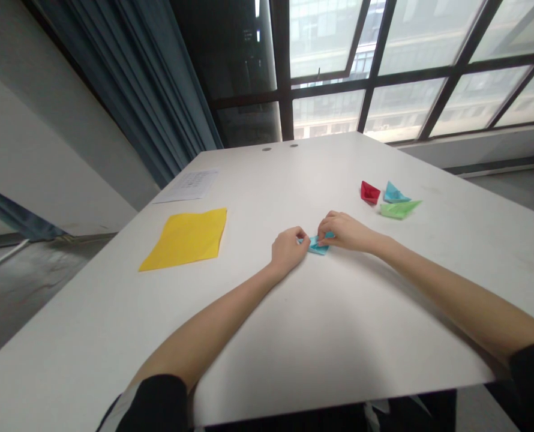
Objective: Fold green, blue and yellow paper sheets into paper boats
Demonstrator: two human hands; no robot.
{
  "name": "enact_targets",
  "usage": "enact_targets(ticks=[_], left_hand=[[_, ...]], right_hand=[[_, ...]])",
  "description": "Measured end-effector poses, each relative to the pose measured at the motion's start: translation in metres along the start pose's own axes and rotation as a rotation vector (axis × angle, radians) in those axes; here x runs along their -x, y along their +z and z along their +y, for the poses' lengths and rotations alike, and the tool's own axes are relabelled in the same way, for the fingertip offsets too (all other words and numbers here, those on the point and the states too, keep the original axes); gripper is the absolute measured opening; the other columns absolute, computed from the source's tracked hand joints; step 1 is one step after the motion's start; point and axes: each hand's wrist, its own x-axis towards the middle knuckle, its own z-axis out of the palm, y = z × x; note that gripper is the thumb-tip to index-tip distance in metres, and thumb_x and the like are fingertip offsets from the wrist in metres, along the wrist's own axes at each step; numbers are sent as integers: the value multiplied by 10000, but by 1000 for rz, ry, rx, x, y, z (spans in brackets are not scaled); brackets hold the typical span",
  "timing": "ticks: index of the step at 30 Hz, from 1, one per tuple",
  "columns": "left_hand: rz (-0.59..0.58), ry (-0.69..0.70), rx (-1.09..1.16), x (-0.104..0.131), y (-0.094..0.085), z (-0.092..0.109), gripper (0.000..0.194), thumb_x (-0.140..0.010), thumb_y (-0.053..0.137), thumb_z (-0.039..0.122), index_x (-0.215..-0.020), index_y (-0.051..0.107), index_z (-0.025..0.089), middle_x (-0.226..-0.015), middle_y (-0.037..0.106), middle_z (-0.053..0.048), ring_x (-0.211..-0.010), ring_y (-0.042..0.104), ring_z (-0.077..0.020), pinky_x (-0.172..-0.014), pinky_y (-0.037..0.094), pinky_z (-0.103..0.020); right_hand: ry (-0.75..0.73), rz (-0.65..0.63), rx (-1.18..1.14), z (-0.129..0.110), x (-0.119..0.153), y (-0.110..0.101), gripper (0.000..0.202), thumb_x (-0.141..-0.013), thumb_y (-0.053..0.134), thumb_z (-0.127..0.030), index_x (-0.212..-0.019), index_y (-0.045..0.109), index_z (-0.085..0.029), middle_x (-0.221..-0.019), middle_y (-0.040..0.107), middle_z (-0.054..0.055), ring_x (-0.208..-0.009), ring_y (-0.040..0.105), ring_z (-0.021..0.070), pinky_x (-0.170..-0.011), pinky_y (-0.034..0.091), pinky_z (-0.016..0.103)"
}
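Observation:
A small piece of folded light-blue paper (318,247) lies low over the white table between my two hands. My left hand (289,247) pinches its left end, the fingertips closed together. From the other side, my right hand (342,230) grips the upper right part of the same paper between thumb and fingers. Parts of the paper are hidden behind the fingers, so its full shape does not show.
Red (369,192), blue (395,193) and green (400,209) folded paper boats stand at the right on the white table (258,336). Yellow paper sheets (188,237) lie at the left, with a printed sheet (189,185) behind them. Windows border the far side.

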Motion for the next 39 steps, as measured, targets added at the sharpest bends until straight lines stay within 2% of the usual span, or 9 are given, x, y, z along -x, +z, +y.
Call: enact_targets(ticks=[4, 11, 22, 28, 32, 39], left_hand=[[10, 6, 3, 2, -4, 5, 159, -765, 496, 309, -791, 607, 198, -844, 625, -13, -733, 549, -134, -638, 398, -234], [9, 120, 24, 7, -6, 10, 182, -708, 574, 342, -832, 629, 220, -1005, 552, -14, -797, 548, -125, -671, 433, -226], [-21, 32, -9, 3, -3, 5, 162, -723, 547, 338, -751, 644, 211, -848, 603, -13, -761, 555, -144, -638, 420, -239], [-66, 22, -48, 5, -4, 9, 148, -710, 562, 319, -743, 654, 208, -851, 608, -22, -806, 553, -157, -673, 420, -241], [-65, 51, -38, 6, -4, 9, 151, -720, 554, 329, -730, 654, 216, -835, 602, -18, -791, 550, -154, -661, 417, -240], [-50, 136, -35, 8, -1, 6, 87, -698, 555, 262, -701, 625, 212, -830, 587, -11, -781, 544, -145, -653, 413, -231]], right_hand=[[41, 33, 14, -1, 0, 0, 204, -784, 544, -356, -752, 668, -197, -813, 674, 48, -825, 530, 196, -739, 368, 295], [88, 59, 22, 0, 0, 2, 227, -810, 500, -361, -839, 681, -225, -772, 680, 39, -811, 536, 197, -717, 369, 293], [67, 71, 68, -6, -1, 3, 225, -816, 502, -380, -829, 675, -236, -772, 674, 37, -829, 548, 186, -730, 329, 300], [92, -38, 109, -12, 0, 2, 206, -776, 534, -387, -866, 658, -249, -793, 679, 25, -811, 566, 192, -722, 341, 310], [130, -105, 189, -15, 0, 4, 139, -734, 575, -331, -781, 652, -226, -751, 677, 38, -799, 580, 211, -674, 349, 304], [149, -125, 252, -20, 1, 8, 152, -752, 534, -312, -713, 636, -206, -710, 665, 59, -766, 583, 206, -644, 336, 293]])
